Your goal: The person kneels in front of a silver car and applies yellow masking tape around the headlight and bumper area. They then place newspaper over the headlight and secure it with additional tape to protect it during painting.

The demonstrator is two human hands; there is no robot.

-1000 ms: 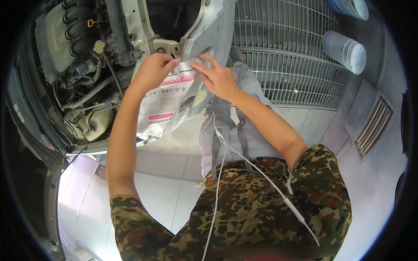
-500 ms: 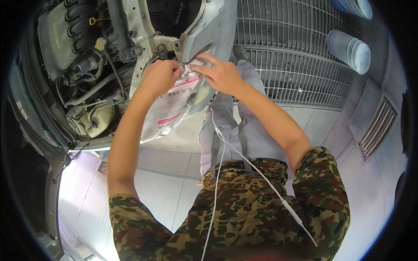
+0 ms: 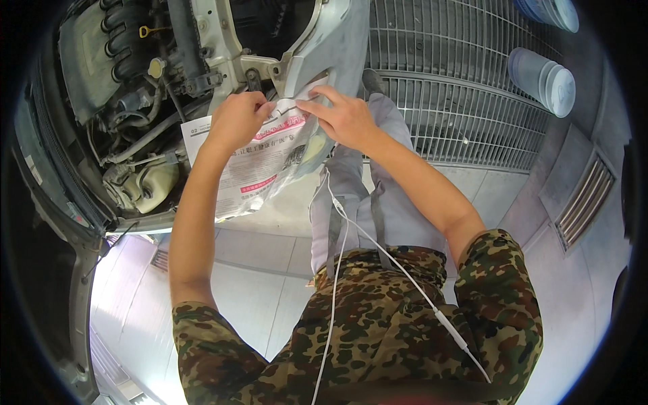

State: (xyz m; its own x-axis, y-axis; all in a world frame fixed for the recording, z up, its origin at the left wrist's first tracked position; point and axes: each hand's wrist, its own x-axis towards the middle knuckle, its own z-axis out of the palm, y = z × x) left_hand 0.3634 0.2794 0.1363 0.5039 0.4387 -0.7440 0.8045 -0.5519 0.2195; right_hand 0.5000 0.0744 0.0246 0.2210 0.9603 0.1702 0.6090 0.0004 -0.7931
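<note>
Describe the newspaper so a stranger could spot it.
Start at the exposed engine bay, upper left; right of it comes a grey body panel. At that panel's lower end, beneath both hands, is the newspaper: the only printed white sheet, with pink bands.

The short-sleeved shirt (image 3: 378, 304) is camouflage in green, brown, tan and black, with loose sleeves (image 3: 496, 283). Darker straps (image 3: 379, 219) lie on the pale grey trousers (image 3: 399, 226). A white Y-shaped cable (image 3: 339, 206) with a slim inline barrel (image 3: 451, 329) hangs over both. The left hand (image 3: 237, 123) and right hand (image 3: 347, 121) are bare.
</note>
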